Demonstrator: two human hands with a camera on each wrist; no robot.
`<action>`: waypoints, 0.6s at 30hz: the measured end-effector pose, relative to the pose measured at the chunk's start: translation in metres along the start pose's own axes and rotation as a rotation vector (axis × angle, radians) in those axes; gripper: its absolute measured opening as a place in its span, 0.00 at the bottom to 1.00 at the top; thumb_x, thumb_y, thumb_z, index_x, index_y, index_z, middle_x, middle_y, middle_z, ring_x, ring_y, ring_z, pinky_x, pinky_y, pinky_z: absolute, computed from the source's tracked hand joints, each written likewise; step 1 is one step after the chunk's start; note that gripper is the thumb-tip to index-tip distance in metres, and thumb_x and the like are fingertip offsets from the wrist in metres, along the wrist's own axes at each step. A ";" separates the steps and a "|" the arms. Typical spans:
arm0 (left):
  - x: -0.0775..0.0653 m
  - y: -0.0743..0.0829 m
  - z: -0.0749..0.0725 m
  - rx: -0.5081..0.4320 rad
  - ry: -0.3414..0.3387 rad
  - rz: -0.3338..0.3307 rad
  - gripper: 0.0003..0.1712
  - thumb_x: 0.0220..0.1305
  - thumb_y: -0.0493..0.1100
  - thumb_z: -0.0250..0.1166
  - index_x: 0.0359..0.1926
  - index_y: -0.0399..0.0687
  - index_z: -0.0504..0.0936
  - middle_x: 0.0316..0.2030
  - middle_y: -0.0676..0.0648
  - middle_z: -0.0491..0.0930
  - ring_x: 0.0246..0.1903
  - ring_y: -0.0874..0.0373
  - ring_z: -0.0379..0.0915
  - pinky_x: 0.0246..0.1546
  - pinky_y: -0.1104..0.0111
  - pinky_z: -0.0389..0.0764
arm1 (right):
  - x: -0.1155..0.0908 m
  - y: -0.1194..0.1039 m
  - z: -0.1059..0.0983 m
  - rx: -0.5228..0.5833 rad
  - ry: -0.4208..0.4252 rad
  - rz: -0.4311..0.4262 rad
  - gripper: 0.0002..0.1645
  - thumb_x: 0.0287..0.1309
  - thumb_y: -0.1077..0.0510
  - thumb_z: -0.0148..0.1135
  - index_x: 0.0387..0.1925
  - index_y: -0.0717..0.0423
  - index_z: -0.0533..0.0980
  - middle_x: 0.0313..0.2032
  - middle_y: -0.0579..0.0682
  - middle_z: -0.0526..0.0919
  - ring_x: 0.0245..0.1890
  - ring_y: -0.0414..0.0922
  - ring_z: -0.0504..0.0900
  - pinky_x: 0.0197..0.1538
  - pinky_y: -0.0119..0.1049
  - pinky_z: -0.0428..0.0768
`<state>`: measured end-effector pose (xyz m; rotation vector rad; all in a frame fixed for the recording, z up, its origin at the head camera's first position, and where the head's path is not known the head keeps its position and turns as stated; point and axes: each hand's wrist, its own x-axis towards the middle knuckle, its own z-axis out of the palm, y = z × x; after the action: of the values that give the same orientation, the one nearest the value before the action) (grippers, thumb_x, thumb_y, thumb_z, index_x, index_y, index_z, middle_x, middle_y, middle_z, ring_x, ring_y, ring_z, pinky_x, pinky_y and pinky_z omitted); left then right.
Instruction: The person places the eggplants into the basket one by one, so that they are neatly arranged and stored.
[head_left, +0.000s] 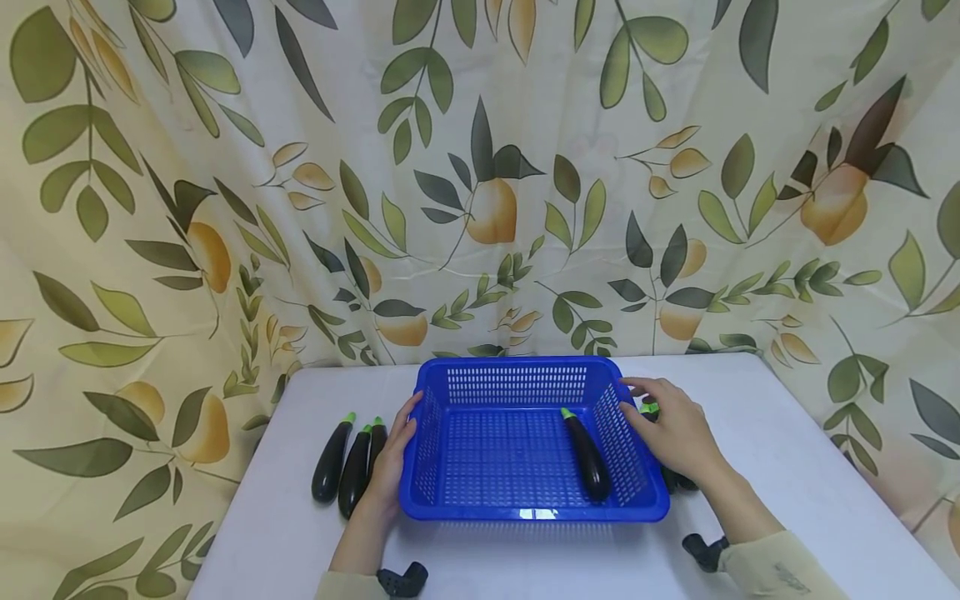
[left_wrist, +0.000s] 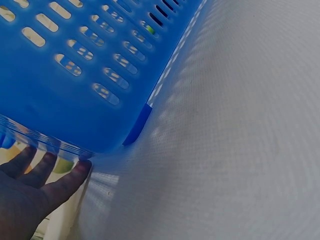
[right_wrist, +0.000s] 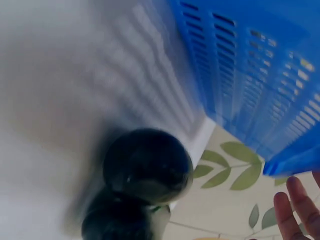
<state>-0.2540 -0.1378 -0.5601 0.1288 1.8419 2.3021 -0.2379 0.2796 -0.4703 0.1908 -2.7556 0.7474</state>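
Observation:
A blue plastic basket with slotted walls is in the middle of the table, between both hands. One dark eggplant with a green cap lies inside it, toward the right. My left hand holds the basket's left rim; in the left wrist view its fingertips meet the rim from outside. At the far right corner my right hand grips the rim, thumb over the edge. Close beside that hand are more eggplants, partly hidden by it; their round dark ends show in the right wrist view.
Three eggplants lie on the white table left of the basket, near the left forearm. A curtain printed with leaves and fruit hangs behind the table. Dark wrist devices sit by both sleeves.

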 end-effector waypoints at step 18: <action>-0.001 0.002 0.001 0.001 0.001 0.006 0.28 0.83 0.59 0.41 0.79 0.76 0.56 0.84 0.55 0.42 0.84 0.46 0.31 0.78 0.35 0.33 | -0.004 0.033 -0.004 -0.019 -0.076 0.144 0.27 0.72 0.51 0.59 0.66 0.61 0.73 0.54 0.69 0.80 0.53 0.66 0.81 0.48 0.63 0.82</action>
<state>-0.2532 -0.1376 -0.5579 0.1339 1.8457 2.3053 -0.2393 0.3105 -0.4841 0.0175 -2.8717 0.7639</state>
